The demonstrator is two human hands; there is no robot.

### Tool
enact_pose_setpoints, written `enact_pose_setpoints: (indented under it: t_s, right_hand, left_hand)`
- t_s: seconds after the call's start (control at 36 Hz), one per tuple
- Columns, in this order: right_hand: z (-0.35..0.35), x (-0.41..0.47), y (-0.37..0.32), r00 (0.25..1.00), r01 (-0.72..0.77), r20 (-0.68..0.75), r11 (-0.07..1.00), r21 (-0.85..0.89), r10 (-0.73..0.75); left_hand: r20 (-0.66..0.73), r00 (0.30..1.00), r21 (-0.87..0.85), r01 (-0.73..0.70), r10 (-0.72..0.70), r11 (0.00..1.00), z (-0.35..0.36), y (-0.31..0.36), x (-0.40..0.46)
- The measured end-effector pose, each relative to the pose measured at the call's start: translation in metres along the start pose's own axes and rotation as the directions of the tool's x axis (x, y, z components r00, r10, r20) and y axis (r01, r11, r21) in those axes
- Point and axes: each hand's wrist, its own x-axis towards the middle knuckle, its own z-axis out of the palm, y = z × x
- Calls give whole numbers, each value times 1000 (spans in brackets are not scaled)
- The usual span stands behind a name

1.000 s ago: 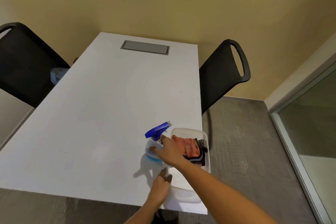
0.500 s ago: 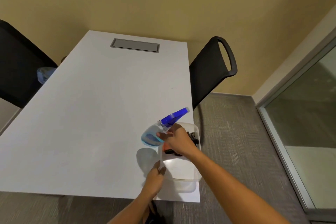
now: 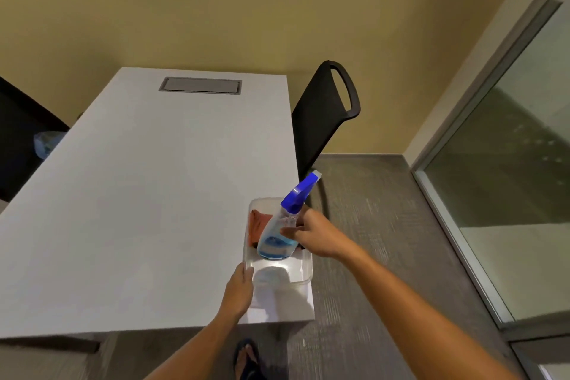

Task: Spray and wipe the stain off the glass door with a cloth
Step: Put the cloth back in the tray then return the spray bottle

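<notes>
Blue-capped spray bottle (image 3: 279, 233) held over table edge (image 3: 277, 319).

right hand (image 3: 317, 233) grips spray bottle (image 3: 279, 233) above clear tub (image 3: 305, 271) | left hand (image 3: 239, 290) holds tub rim

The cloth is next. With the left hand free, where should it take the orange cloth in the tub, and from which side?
Pinch the bunched far-left part of the orange cloth, coming straight down from above. The clear tub has walls that block a side approach, and the spray bottle held in the right hand covers the cloth's right part. The left hand holds the tub's near-left rim and would have to let go first.
</notes>
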Motion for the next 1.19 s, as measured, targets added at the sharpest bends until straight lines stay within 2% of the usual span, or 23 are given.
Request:
enact_pose_setpoints:
  t_s: [0.22,0.39,0.67,0.86,1.08,1.19]
  right_hand:
    - [23,-4,29,993,-116,-14,992,-58,116]
    - [30,-5,33,990,-143,16,990,-21,143]
    - [44,-2,39,979,-204,16,976,-73,206]
    - [54,-5,40,980,-192,45,981,-35,193]
    - [58,-17,31,984,-176,-38,984,5,176]
    - [52,-32,29,982,-168,-85,985,24,170]
  left_hand:
    - [-34,999,39,18,-17,999,4,-6,5]
    - [-39,999,27,-10,11,1000,4,-10,7]
    - [-40,999,15,-32,32,999,4,-10,8]
    - [-27,999,28,-26,27,999,1,-8,3]
    - [-42,997,66,-64,66,996,-10,3,-9]
    - [-41,996,186,-71,80,980,-10,6,-19]
